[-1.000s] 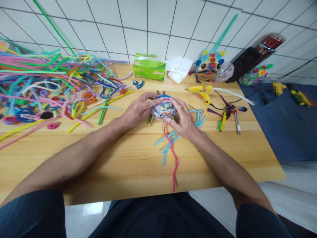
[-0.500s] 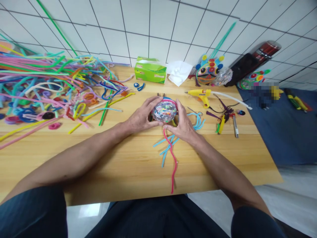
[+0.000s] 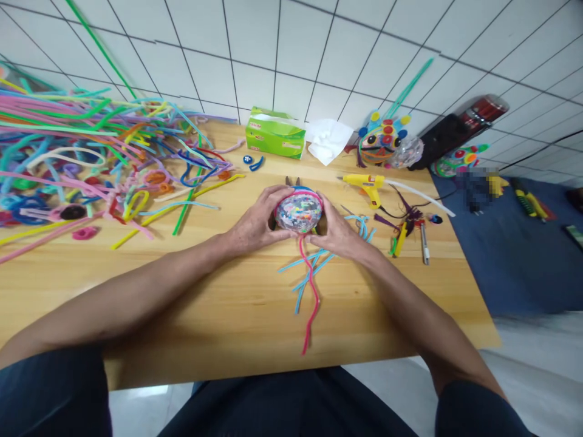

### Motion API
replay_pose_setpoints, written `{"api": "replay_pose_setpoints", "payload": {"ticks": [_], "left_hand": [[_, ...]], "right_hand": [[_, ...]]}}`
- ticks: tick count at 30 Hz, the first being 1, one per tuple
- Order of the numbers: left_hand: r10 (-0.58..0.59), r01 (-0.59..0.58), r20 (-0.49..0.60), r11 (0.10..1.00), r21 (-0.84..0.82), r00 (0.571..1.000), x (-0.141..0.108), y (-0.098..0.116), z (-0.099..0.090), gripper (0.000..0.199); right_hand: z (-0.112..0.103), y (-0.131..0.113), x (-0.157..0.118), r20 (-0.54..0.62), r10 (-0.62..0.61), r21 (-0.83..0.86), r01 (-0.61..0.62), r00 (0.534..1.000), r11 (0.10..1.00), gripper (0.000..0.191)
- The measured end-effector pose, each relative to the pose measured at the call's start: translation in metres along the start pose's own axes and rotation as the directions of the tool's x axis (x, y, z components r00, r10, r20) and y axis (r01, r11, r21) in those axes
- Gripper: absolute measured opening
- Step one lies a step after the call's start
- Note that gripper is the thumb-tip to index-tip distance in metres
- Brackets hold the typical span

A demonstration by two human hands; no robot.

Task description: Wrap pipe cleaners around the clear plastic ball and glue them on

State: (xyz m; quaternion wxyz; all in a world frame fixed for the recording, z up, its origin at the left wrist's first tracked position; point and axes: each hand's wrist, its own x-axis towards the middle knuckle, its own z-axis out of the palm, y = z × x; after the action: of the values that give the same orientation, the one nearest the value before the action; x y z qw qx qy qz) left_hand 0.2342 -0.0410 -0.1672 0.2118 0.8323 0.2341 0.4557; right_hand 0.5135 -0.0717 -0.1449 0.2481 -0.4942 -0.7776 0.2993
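Between my hands is a round, mottled, multicoloured ball with a pink pipe cleaner wrapped along its edge. My left hand curves round its left side, thumb at the lower edge. On the other side, my right hand grips it with thumb below and fingers above. The pink pipe cleaner's long tail hangs from the ball toward me across the table. Light blue pipe cleaners lie under and beside that tail. Two dark prongs show just behind the ball; the rest of that tool is hidden.
A heap of coloured pipe cleaners covers the table's left. Behind stand a green tissue pack, a white tissue and a decorated face ball. At right lie a yellow glue gun, a utility knife and a dark red flask.
The ball has tilted a little in my hands, so the pink band now shows along its upper rim. Both hands keep their hold, and the camera view has shifted slightly.
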Motion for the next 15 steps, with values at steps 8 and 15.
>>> {"api": "replay_pose_setpoints", "payload": {"ticks": [8, 15], "left_hand": [[-0.017, 0.017, -0.012, 1.000, -0.017, 1.000, -0.002, -0.002, 0.006, 0.098], [-0.116, 0.117, 0.015, 0.991, -0.065, 0.993, -0.004, -0.004, 0.005, 0.118]], "right_hand": [[0.015, -0.007, -0.007, -0.121, 0.081, 0.136, -0.065, 0.989, 0.989, 0.117], [0.019, 0.001, -0.007, -0.158, -0.011, 0.069, 0.022, 0.987, 0.997, 0.112]]}}
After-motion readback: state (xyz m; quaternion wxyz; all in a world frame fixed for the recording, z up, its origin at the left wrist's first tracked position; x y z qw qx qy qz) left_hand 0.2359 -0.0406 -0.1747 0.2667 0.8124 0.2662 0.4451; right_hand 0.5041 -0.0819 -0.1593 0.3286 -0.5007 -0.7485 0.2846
